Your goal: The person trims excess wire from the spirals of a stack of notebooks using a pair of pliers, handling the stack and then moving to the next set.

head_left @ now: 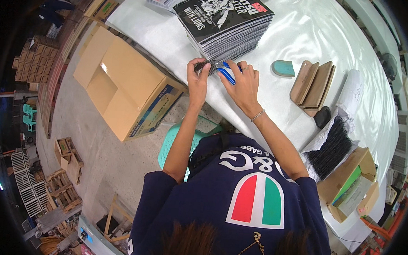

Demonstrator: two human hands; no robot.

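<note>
One hand, my right, grips pliers. My left hand curls round indistinct dark bits; books beyond are cut off.

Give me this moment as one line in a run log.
Left hand: by books' near corner | Right hand: gripping blue-handled pliers | Table: books, teal block, black coils

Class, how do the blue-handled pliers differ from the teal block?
The blue-handled pliers are in the right hand; the teal block lies on the white table. The pliers have two spread handles; the block is one compact piece, rounded at one end. Both show bluish colouring.
</note>
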